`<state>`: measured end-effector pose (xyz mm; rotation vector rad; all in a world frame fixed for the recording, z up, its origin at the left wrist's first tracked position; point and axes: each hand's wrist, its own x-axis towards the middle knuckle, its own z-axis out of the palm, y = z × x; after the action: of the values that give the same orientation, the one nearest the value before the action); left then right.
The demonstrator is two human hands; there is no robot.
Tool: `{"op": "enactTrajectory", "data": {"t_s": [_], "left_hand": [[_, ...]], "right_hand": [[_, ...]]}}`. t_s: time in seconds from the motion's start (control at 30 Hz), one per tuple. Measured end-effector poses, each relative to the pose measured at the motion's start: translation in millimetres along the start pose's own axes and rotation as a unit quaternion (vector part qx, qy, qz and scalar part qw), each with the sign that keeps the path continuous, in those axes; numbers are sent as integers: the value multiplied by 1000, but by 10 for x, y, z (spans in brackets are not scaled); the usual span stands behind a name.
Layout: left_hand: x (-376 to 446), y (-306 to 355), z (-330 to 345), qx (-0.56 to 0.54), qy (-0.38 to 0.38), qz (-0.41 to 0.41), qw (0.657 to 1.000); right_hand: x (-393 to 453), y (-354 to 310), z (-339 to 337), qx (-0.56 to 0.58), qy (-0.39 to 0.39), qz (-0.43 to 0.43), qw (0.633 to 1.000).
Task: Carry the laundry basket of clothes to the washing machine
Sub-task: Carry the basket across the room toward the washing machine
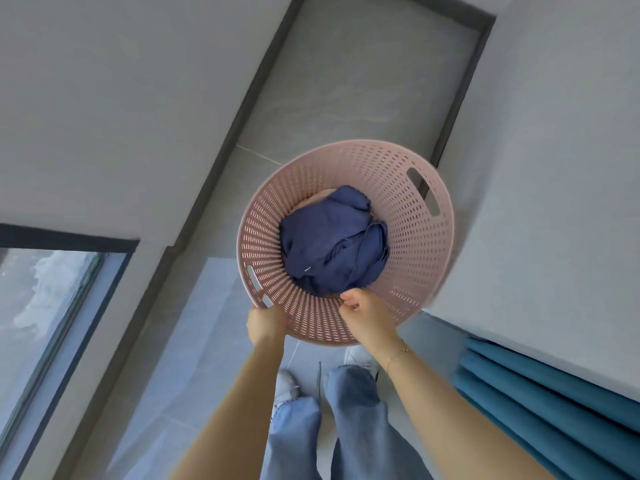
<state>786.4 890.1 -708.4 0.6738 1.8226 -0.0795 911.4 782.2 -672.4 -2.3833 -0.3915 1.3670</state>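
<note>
Glass of a window (52, 299) fills the far left, with a dark frame, and beside it runs a pale wall whose dark skirting strip (221, 161) leads up a narrow grey-tiled passage (346, 81).

Next comes the left hand (265, 323), fingers hooked over the near rim of the pink basket (415, 209) just by its left handle slot (254, 280). It is clenched on the rim itself rather than through the slot, probably because the rim was the quickest hold. The basket is off the floor, out in front of the person's body above the tiles, and tipped so its open mouth faces the camera. That tilt likely comes from both hands gripping the same near edge, leaving the far side to hang.

Dark blue clothes (329, 244) sit bunched in the bottom, low enough that the tilt should not spill them.

To the right, the right hand (367, 317), a thin bracelet at the wrist, is closed over the near rim with its fingers curled inside. Below, jeans (353, 427) and pale shoes stand on the floor.

Furthest right, a blue curtain (554, 410) hangs against a grey wall. No washing machine is in sight, so the carry seems unfinished, with the passage the likely way ahead.
</note>
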Motion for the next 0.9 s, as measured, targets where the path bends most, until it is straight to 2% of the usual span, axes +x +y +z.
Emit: {"op": "enactTrajectory", "data": {"t_s": [0.23, 0.33, 0.4, 0.47, 0.57, 0.67, 0.77, 0.83, 0.9], "left_hand": [[-474, 329, -69, -24, -62, 52, 996], [-849, 521, -190, -26, -69, 44, 996], [-1142, 594, -371, -30, -63, 34, 997], [-1464, 654, -607, -42, -55, 28, 997], [-1905, 745, -981, -75, -51, 23, 996], [-2303, 862, -1434, -94, -49, 11, 994], [-2595, 964, -1872, -112, -70, 8, 991], [-2849, 1014, -2141, -126, -84, 23, 988], [-3107, 1030, -2344, -133, -92, 45, 986]], "right_hand": [[-253, -3, -124, 5, 9, -37, 999], [-485, -134, -327, -12, 67, -75, 995], [-712, -271, -499, -10, 111, -60, 992], [-950, -438, -694, 25, 168, -48, 984], [-1291, -743, -991, 163, 220, -7, 962], [-1644, -1019, -1280, 327, 192, 85, 921], [-2013, -1215, -1430, 412, 75, 196, 887], [-2343, -1401, -1492, 428, 15, 210, 879], [-2647, -1563, -1534, 414, 2, 190, 890]]}}
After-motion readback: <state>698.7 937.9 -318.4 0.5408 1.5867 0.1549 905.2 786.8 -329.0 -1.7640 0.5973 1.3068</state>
